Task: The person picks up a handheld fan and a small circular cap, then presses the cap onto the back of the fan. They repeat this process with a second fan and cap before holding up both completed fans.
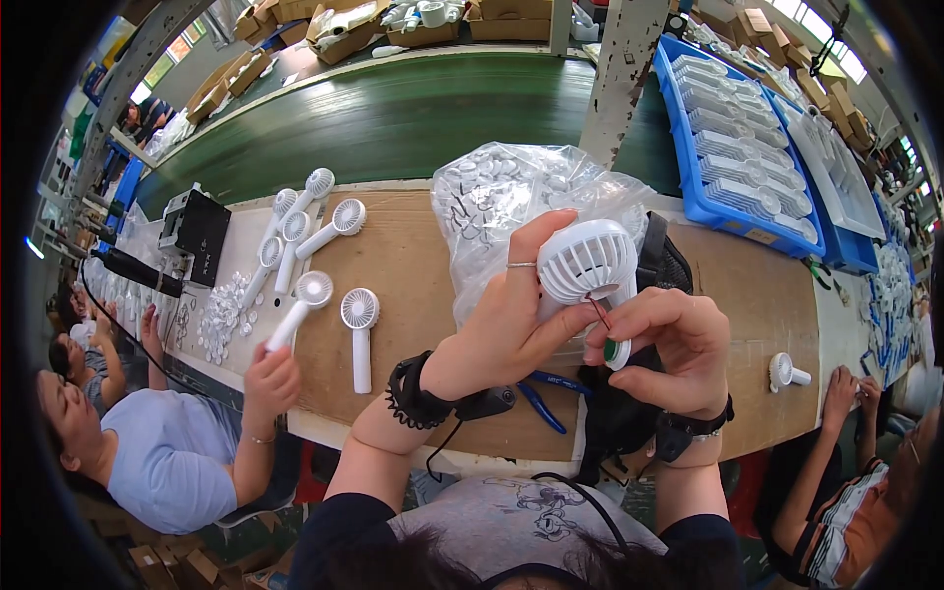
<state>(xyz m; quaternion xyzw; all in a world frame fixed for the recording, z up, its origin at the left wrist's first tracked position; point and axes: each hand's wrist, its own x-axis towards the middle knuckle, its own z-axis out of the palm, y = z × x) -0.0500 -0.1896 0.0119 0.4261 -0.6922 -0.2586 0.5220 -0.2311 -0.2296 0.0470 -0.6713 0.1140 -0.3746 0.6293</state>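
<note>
My left hand [492, 329] is closed around a white handheld fan [588, 261], its slatted round head turned up in front of me. Thin dark red wires [599, 311] run from the fan to a small round white-and-green part [617, 352]. That part is pinched between the fingers of my right hand [683, 344], just below the fan head. Behind both hands lies a clear plastic bag [501, 197] of small white parts with dark wires. Blue-handled pliers [543, 405] rest on the table below my left hand.
Several finished-looking white fans [360, 334] lie on cardboard at left, where a co-worker's hand [272, 382] holds another. A black box [195, 236] stands beyond. At right are a blue tray [703, 192] of clear plastic pieces and one fan [787, 372]. A green conveyor belt [393, 113] runs behind.
</note>
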